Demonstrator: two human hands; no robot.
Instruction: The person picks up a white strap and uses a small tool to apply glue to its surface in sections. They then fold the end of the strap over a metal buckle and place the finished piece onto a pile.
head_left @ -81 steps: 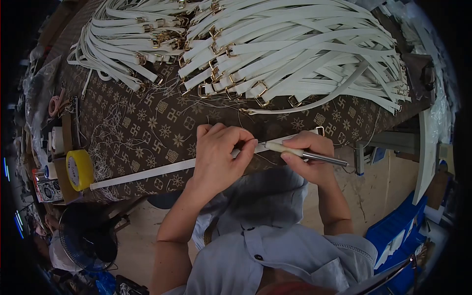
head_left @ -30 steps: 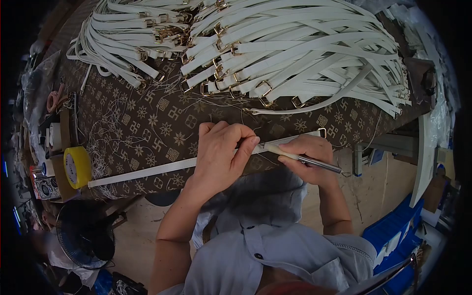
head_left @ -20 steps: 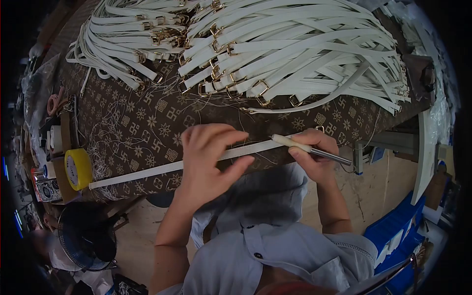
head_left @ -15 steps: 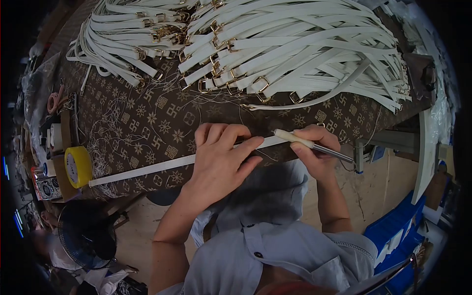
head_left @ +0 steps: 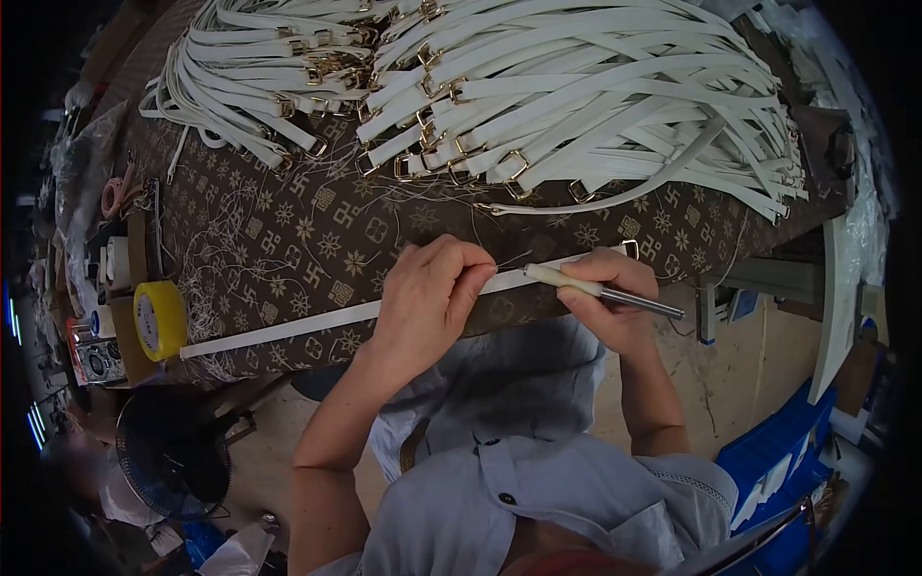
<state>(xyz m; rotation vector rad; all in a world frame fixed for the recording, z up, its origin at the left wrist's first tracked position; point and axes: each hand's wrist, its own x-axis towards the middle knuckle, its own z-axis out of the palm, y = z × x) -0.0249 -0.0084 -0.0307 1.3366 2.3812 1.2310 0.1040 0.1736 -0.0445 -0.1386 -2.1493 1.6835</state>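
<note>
Patterned cloth point(head_left: 336, 259) lay beneath both hands, the strap point(head_left: 288, 331) stretched under them. The right hand point(head_left: 622, 312) gripped the tool point(head_left: 552, 276); the left hand point(head_left: 423, 302) had thumb and finger pinched together, any hold on thread unclear. Piled straps point(head_left: 595, 115) lay beyond the hands.

Bench: point(head_left: 288, 298) covered by a dark brown cloth point(head_left: 706, 226) with pale flowers and geometric motifs.
Far side, left: a heap of white straps point(head_left: 226, 82) with gold-coloured buckles.
Far side, right: a larger, fanned heap of white straps point(head_left: 595, 96), overlapping, buckles mostly toward the left.
Front of that heap: one loose strap point(head_left: 624, 199) curving along its edge.
Near side: a single white strap point(head_left: 288, 331), slanting across the cloth, gold-coloured buckle point(head_left: 630, 249) at its right end.
Left part: tangled pale threads point(head_left: 216, 264).
</note>
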